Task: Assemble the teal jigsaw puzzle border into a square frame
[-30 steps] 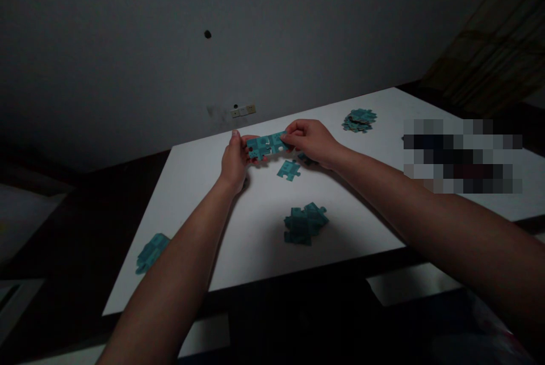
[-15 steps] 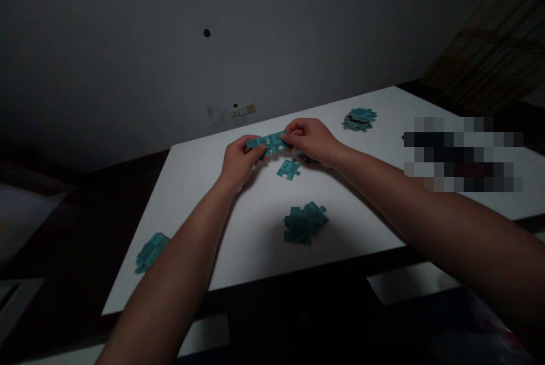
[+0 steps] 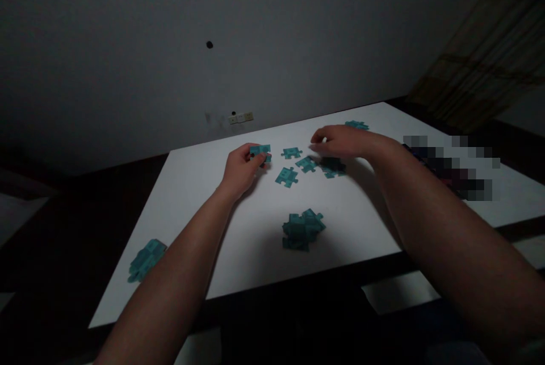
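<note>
One teal jigsaw section (image 3: 261,149), long axis left to right, clamped between thumb and fingers of the left hand (image 3: 242,167); one loose piece (image 3: 307,164) on the white table (image 3: 255,251), just near-side and slightly left of the closer right hand (image 3: 339,141), palm down, fingers curled, thumb parted.

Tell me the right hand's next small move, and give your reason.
Probably, reach the right hand to the loose teal puzzle piece close to it. That piece lies flat on the white table, and no piece shows in that hand's grasp, while the left hand grips a teal piece.
</note>
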{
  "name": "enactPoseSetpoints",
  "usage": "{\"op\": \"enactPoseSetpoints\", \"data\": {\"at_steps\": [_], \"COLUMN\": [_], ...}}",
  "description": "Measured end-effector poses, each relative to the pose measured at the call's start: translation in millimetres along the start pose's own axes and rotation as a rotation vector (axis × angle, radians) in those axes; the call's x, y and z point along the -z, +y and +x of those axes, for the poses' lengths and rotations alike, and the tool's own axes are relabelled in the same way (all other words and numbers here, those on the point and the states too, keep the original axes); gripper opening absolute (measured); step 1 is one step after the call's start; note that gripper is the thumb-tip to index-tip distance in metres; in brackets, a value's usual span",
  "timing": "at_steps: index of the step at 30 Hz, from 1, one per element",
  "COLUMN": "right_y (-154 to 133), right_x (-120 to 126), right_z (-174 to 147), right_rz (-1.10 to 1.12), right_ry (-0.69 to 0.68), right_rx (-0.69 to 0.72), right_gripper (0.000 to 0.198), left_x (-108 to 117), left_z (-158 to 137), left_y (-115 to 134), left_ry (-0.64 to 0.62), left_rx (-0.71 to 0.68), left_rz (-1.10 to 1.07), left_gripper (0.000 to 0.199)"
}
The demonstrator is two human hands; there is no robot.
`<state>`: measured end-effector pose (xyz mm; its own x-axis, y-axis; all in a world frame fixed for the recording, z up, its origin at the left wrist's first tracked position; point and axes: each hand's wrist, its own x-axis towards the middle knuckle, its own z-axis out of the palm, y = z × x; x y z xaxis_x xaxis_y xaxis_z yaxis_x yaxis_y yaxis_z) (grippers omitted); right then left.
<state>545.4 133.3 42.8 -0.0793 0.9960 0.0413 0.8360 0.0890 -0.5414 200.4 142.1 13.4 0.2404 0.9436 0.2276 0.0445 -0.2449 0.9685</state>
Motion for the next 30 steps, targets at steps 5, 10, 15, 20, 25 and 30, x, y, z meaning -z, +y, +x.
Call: {"op": "enactPoseSetpoints", "data": {"at_steps": [5, 10, 15, 20, 25, 30], "right_y": [12, -1, -12, 4, 20, 35], "right_x": [17, 12, 13, 15, 16, 9], "right_z": [-20, -21, -32, -42, -53, -68], "right_rz": [-0.249, -0.271, -0.238, -0.185, -0.097, 0.084], "right_ry": [-0.284, -0.288, -0.288, -0.249, -0.128, 0.058], "right_rx": [-0.030, -0.009, -0.046, -0.017, 0.024, 0.037], "right_gripper": [0.048, 0.053, 0.063, 0.059, 0.053, 0.036], "left_x": [1, 2, 2, 1, 1, -1], "left_z": [4, 6, 8, 8, 8, 8], "left_y": [-5, -8, -9, -8, -6, -4], "left_ry": [0.006, -0.003, 0.008, 0.010, 0.019, 0.027], "left_rx": [-0.011, -0.025, -0.002, 0.020, 0.022, 0.019], "left_rz": [0.015, -0.013, 0.004, 0.039, 0.052, 0.040], "left_gripper": [0.027, 0.031, 0.029, 0.015, 0.013, 0.010]}}
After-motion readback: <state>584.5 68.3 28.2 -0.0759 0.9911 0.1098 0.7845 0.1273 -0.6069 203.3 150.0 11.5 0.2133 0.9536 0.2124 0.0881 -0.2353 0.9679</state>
